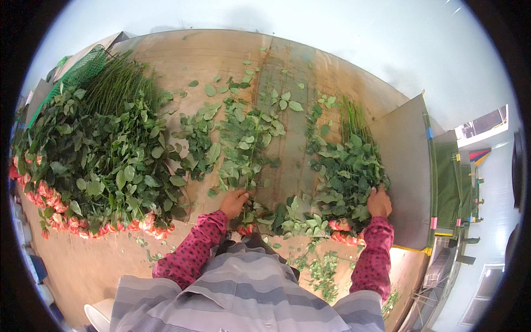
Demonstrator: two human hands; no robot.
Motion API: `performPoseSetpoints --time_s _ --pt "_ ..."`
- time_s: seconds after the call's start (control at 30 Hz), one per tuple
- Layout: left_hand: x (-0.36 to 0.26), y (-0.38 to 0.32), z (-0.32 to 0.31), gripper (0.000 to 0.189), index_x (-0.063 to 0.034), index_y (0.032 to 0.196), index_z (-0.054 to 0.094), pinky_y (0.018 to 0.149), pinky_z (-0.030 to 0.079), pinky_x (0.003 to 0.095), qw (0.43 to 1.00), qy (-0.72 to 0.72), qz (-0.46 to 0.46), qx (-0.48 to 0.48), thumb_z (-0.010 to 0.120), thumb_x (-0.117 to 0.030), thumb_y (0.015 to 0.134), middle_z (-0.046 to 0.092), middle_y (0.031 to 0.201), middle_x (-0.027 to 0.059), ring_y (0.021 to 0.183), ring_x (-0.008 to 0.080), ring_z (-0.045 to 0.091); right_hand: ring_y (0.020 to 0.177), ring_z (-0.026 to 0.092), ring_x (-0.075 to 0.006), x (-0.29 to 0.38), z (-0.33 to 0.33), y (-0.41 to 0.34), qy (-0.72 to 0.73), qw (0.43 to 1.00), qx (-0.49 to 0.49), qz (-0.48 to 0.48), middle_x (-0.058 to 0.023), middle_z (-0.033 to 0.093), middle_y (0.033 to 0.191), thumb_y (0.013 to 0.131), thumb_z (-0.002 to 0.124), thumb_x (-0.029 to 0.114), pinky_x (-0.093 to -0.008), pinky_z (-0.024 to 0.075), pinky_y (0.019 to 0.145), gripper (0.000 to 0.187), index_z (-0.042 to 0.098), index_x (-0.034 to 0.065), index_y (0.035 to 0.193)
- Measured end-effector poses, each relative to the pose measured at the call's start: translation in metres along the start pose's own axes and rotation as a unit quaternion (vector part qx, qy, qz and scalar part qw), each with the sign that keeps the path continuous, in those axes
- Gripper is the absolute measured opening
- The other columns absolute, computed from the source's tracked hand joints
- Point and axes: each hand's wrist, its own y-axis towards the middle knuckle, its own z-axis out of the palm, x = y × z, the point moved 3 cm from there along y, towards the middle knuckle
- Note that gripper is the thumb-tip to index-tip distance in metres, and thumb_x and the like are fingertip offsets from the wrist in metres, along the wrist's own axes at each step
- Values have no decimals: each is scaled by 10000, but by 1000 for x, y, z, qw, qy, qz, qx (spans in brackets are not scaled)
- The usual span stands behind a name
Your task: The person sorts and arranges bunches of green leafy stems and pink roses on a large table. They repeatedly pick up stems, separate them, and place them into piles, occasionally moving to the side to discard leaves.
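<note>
My left hand [235, 204] is closed on the stem of a single rose [254, 153] at the table's front edge. Its coral-pink bloom [246, 229] points toward me, and the leafy stem runs away across the table. My right hand [379, 203] rests against the right side of a smaller bunch of roses [350, 174]. Leaves partly cover its fingertips, so whether it grips anything is unclear. That bunch's blooms [347, 238] hang at the front edge, its bare green stems [355, 118] toward the back.
A large heap of roses [112, 157] covers the table's left side, beside green netting [79, 76]. Loose leaves [286, 101] litter the wooden table [199, 50]. An upright grey panel [404, 174] bounds the right. Fallen leaves [323, 274] lie on the floor below.
</note>
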Motion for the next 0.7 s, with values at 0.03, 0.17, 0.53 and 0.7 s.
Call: performPoseSetpoints --time_s 0.03,0.17,0.53,0.7 --pt "0 0 0 283 -10 1067 592 598 439 258 1000 -11 -3 10 472 -204 899 634 817 48 695 89 529 908 583 -402 5 -15 -7 16 1000 -18 2 -203 616 979 876 469 298 -491 458 760 400 447 84 1214" --pt "-13 -3 8 290 -16 1095 576 596 430 241 999 29 19 4 434 -183 905 631 794 57 680 87 534 919 566 -380 26 -53 -57 142 930 -290 -173 -192 587 1038 880 502 200 -451 458 785 307 521 44 1144" --pt "-42 -4 40 280 -15 1079 555 727 460 429 973 203 103 -33 466 -169 862 614 948 218 851 372 590 857 626 -282 219 139 -165 516 814 191 -189 -185 627 992 834 579 279 -347 478 752 396 560 -23 1089" --pt "-43 -9 40 320 -12 1129 496 751 450 467 959 264 99 -13 477 -149 841 607 938 226 882 412 566 804 622 -232 225 157 -152 528 792 245 -183 -162 630 961 828 591 220 -326 487 721 355 567 -61 1044"
